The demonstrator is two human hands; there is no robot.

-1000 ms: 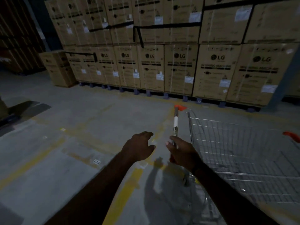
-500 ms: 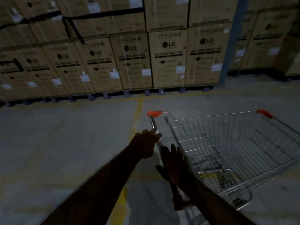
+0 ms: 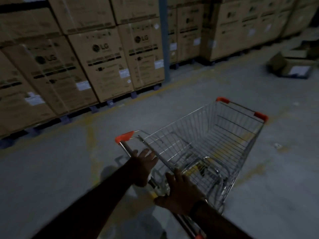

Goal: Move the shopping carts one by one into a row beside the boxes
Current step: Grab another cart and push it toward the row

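Near the boxes (image 3: 110, 66), the cart (image 3: 224, 144) has turned to roll along them; left hand (image 3: 143, 167) and right hand (image 3: 180, 194) push flat, grip loose.

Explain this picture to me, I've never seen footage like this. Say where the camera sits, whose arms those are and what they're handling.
There is no machine here. A person wears a wide-angle camera on the head, looking forward and down, so the two arms are their own. The left hand lies with straight fingers on the handle bar of a wire shopping cart. The right hand lies over the same bar, though blur hides whether its fingers curl round it. The cart stands on a concrete floor. To its left are stacked LG cardboard boxes.
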